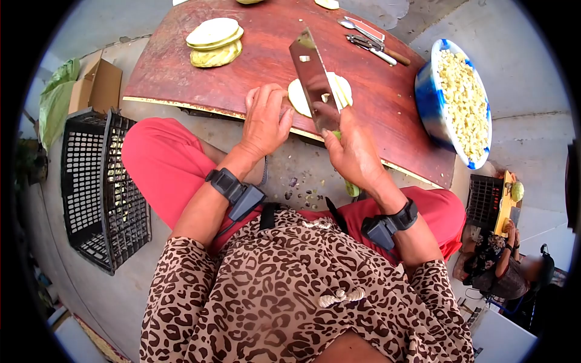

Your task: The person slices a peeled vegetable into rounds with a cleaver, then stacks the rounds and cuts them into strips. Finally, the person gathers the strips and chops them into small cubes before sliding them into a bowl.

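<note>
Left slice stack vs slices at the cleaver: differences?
The left stack stands clear of the cleaver; the cleaver slices are partly hidden behind its blade. The left stack shows a yellow-green piece at its bottom; the cleaver slices show mainly pale faces. Both lie on the reddish table.

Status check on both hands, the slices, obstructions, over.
Right hand gripping cleaver over pale slices, contact unclear. Left hand beside slices, near cleaver. Nothing else visibly obstructing.

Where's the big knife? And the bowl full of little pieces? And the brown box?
Big knife (313, 78): head view, middle of the blade.
Bowl (426, 100): head view, blue outer wall.
Brown box (106, 86): head view, cardboard side.
</note>
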A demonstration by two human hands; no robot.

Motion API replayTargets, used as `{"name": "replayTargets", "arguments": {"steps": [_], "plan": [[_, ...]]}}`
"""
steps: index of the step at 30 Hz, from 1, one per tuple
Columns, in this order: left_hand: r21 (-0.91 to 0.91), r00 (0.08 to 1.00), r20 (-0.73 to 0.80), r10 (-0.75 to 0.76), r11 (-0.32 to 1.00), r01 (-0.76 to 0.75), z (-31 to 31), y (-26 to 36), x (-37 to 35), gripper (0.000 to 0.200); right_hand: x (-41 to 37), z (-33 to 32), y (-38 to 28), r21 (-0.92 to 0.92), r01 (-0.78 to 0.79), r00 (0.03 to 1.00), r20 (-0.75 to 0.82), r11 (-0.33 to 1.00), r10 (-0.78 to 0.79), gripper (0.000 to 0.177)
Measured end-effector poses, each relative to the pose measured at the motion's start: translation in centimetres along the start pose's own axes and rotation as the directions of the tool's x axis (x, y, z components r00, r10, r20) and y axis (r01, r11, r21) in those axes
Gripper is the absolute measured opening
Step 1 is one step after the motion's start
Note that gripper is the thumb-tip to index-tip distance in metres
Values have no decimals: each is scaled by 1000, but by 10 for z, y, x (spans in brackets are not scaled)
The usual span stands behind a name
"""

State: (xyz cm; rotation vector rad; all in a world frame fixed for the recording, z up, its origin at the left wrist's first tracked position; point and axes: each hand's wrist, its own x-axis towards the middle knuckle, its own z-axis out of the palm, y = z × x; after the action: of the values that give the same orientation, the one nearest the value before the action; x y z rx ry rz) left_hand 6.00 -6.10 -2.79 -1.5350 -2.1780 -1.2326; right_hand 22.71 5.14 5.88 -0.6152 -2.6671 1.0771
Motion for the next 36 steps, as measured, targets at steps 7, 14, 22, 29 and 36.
{"name": "replayTargets", "arguments": {"steps": [7, 14, 22, 29, 36], "plan": [[11, 1000, 17, 17, 1000, -17, 4, 1, 1, 34, -2, -5, -21, -68, -125, 982, 136, 990, 133, 25], [5, 1000, 15, 22, 1000, -22, 4, 2, 2, 32, -2, 6, -11, -86, -52, 992, 113, 995, 61, 24], [13, 1000, 19, 7, 1000, -7, 4, 3, 2, 31, 0, 5, -19, -124, -80, 985, 145, 989, 98, 20], [19, 1000, -1, 8, 1000, -8, 6, 4, 1, 32, 9, 8, -24, -149, -59, 984, 160, 987, 83, 16], [32, 999, 37, -9, 999, 8, 7, 3, 0, 34, 28, 35, 5, -82, 1, 999, 44, 997, 2, 18]]}}
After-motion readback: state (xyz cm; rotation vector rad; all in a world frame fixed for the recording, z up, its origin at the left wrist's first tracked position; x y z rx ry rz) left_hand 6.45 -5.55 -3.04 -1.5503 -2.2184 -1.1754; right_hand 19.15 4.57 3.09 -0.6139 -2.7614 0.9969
